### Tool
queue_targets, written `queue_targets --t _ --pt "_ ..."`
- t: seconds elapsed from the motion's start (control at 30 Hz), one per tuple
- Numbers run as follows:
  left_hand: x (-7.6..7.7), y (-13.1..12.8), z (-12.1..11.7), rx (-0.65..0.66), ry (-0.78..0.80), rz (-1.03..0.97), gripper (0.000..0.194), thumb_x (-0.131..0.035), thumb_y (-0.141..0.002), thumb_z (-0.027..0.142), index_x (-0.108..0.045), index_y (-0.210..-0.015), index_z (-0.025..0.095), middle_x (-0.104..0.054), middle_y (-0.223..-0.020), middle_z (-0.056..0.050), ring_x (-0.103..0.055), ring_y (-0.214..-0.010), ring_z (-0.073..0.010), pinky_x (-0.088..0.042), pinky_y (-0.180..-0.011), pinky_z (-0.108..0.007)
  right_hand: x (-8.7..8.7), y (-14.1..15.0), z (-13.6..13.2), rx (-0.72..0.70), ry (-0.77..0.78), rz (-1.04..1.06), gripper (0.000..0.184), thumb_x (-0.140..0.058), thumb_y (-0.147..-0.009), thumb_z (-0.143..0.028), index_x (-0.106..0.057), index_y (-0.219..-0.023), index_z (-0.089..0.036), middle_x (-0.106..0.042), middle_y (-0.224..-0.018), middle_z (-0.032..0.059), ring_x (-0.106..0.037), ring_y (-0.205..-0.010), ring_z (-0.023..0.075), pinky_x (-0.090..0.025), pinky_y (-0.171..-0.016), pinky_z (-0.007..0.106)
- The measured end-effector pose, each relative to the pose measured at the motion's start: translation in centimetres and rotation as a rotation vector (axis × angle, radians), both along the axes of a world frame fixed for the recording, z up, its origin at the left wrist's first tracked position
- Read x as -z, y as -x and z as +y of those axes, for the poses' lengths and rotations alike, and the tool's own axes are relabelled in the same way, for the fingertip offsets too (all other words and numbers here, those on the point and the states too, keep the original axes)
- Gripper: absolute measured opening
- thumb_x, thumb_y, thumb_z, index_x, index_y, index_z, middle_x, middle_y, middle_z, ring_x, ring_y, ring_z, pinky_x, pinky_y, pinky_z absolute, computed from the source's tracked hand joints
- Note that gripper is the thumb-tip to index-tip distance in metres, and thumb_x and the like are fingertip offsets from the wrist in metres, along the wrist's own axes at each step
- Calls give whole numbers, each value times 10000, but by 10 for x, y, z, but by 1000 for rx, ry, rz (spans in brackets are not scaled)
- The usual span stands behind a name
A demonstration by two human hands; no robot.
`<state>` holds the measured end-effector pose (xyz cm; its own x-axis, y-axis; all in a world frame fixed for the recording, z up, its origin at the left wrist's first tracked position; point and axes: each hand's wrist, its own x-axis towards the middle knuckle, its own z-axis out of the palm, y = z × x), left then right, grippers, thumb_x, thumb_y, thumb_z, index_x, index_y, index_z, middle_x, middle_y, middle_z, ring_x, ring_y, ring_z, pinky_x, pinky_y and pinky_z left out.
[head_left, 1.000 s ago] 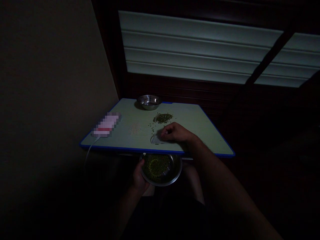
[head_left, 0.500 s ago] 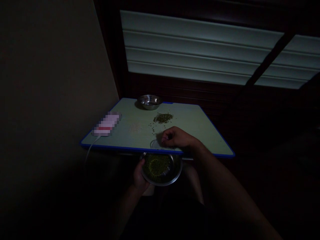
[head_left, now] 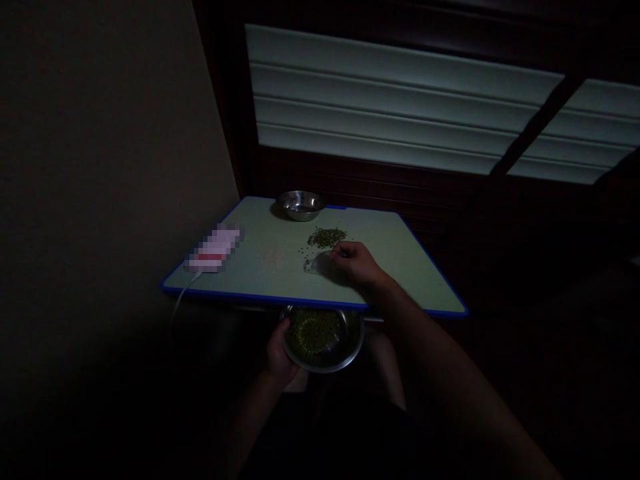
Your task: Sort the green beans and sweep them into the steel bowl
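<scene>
My left hand (head_left: 280, 352) grips the rim of a steel bowl (head_left: 345, 361) below the table's front edge, thumb over the side. Small green beans, like mung beans (head_left: 313, 331), lie in that bowl. Above the table, my right hand (head_left: 356, 261) is closed on a clear, round-edged plastic piece (head_left: 320, 261), partly hidden by the fingers. The piece is near the tabletop, with a few stray beans by its left edge. Just beyond it lies a loose pile of the same beans (head_left: 327, 237).
The pale green table (head_left: 240, 277) has a blue edge. A second steel bowl (head_left: 301, 207) stands at its back. At the left lies a blurred-out phone-like object (head_left: 214, 248) with a white cable (head_left: 179, 300) hanging over the edge. A wall (head_left: 125, 133) rises on the left.
My right hand has moved away from the front edge, toward the bean pile, carrying the clear piece. The left hand and its bowl have stayed in place.
</scene>
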<state>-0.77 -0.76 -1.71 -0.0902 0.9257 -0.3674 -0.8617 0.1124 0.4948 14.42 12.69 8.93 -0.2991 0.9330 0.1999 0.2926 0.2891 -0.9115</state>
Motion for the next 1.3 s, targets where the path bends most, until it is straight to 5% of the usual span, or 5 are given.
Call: queue_targets --t 0.37,1.0,1.3 --pt "1 -1 0 -15 20 -11 301 -635 -707 351 -728 -898 137 -763 -897 -97 -683 -905 -264 -485 -911 -415 10 -1 9 96 -155 -123 171 -554 -647 -336 -570 -635 -166 -542 -598 -6 -461 -592 117 -357 -579 255" --pt "-3 0 0 9 26 7 294 -607 -718 351 -731 -887 144 -765 -884 -95 -685 -920 -280 -474 -942 -449 6 -1 1 44 10 -55 147 -575 -591 -308 -553 -597 -162 -495 -545 -23 -405 -525 90 -321 -508 236" --pt "-3 -1 0 3 25 6 282 -592 -725 341 -736 -869 146 -767 -872 -97 -692 -873 -267 -515 -872 -425 11 -2 6 86 -97 -88 145 -547 -624 -310 -552 -598 -167 -505 -566 -8 -422 -558 106 -325 -527 247"
